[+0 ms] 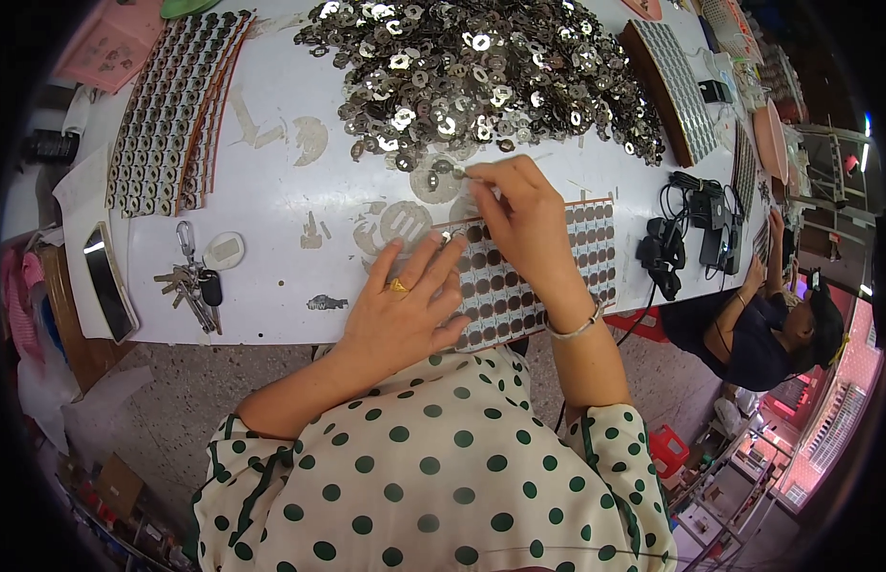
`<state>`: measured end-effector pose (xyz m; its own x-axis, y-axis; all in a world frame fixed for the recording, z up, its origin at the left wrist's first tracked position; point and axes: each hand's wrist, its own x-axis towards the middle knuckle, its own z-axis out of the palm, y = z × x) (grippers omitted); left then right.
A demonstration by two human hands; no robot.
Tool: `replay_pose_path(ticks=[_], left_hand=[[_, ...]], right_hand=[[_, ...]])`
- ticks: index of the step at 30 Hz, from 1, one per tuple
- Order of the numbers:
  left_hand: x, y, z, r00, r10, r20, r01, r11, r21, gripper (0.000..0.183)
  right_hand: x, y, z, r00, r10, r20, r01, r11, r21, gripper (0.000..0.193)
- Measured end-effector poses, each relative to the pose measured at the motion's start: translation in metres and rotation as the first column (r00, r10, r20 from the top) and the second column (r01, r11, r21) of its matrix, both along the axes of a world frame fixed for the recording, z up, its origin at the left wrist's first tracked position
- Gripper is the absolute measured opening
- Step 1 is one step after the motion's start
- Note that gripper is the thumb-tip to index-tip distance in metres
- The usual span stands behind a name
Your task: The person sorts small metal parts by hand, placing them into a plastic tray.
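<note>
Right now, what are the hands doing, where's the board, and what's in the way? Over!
Left hand at board's left edge. Right hand just short of metal pile, grip unclear. Both hands cover parts of the board.

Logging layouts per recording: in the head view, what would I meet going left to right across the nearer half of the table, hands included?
Phone, keys, left hand, right hand, black cables.
</note>
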<state>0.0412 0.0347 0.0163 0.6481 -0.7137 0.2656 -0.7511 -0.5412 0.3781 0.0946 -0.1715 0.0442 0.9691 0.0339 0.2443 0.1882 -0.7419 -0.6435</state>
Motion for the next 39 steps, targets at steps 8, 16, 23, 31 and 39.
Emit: replay_pose_path(ticks=[8,16,23,31,39], left_hand=[[0.003,-0.005,-0.001,1.0,0.004,-0.015,-0.004,1.0,-0.013,0.04],[0.01,-0.009,-0.002,0.997,0.044,-0.067,-0.051,0.993,-0.11,0.034],[0.009,-0.014,-0.003,0.997,0.056,-0.047,-0.06,0.992,-0.107,0.032],[0.01,-0.011,-0.003,0.993,0.083,-0.085,-0.093,0.988,-0.121,0.03],[0.01,-0.013,0.0,0.994,0.086,-0.065,-0.091,0.993,-0.08,0.029]], right_hand=[[0.007,0.005,-0.005,0.984,0.172,0.057,-0.127,0.881,-0.457,0.031],[-0.005,-0.006,-0.001,0.987,0.133,0.092,-0.086,0.911,-0.403,0.03],[0.011,0.006,-0.012,0.974,0.189,0.127,-0.114,0.888,-0.446,0.03],[-0.004,0.001,0.0,0.947,0.066,-0.313,0.197,0.65,0.734,0.019],[-0.028,0.003,-0.003,0.947,0.171,-0.271,0.192,0.375,0.907,0.025]])
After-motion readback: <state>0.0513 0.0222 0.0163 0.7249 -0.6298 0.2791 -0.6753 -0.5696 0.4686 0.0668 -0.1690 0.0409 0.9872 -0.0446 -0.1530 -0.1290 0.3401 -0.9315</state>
